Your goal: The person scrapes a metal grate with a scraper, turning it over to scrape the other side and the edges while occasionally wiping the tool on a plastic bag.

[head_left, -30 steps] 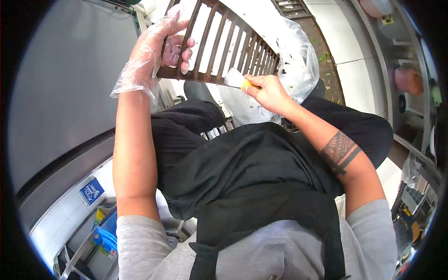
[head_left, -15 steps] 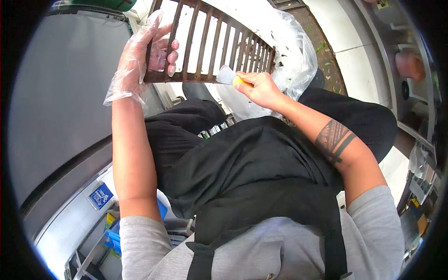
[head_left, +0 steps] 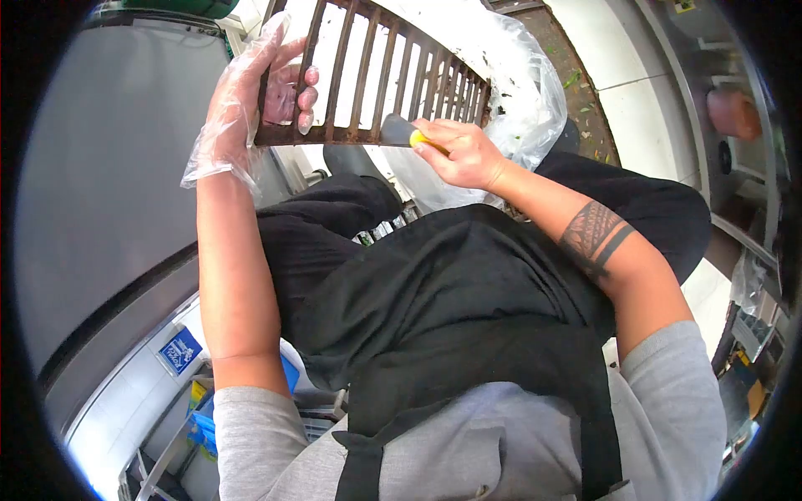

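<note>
A long rusty metal grate (head_left: 357,79) with many parallel bars is held up in front of me, tilted. My left hand (head_left: 276,79), in a clear plastic glove, is closed around the near left corner of its frame, fingers curled through the gap between bars. My bare right hand (head_left: 464,152) grips the yellow handle of a scraper (head_left: 399,130). The scraper's wide flat blade lies against the grate's near edge, right of my left hand. A clear plastic bag (head_left: 526,96) spreads beneath and beyond the grate's far end.
To the left stands a large grey panel (head_left: 125,167). A floor channel (head_left: 576,92) with leaf bits runs between white tiles at the upper right. Metal shelving with a reddish-brown container (head_left: 733,114) is on the right. Blue items (head_left: 203,430) lie in a rack at lower left.
The scraper has shifted slightly left along the grate's edge, and its blade has tilted, looking darker. My left hand and the grate have barely moved.
</note>
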A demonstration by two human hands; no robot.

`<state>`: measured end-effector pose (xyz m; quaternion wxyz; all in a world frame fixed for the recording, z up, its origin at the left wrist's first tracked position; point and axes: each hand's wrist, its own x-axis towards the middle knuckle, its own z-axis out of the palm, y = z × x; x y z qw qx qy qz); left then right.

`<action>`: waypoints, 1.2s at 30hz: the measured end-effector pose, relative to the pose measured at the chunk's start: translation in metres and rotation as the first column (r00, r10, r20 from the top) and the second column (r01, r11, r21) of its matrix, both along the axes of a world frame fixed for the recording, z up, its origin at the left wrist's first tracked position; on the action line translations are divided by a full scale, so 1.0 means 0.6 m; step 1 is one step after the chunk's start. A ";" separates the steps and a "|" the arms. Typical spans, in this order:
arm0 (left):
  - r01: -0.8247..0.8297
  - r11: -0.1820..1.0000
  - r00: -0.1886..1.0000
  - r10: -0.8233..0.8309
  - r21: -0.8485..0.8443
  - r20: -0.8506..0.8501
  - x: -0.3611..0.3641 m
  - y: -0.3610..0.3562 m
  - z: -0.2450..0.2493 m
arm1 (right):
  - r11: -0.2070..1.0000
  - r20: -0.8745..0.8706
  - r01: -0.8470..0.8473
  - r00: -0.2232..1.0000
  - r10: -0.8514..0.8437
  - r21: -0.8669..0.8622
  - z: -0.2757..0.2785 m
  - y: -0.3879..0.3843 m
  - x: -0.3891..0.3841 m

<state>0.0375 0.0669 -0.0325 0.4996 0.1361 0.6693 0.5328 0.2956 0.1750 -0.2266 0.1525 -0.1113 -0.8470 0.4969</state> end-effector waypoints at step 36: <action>-0.020 0.999 0.998 0.018 -0.041 -0.066 0.005 -0.003 -0.002 | 0.997 0.045 -0.071 0.996 0.071 0.012 0.062 0.025 -0.030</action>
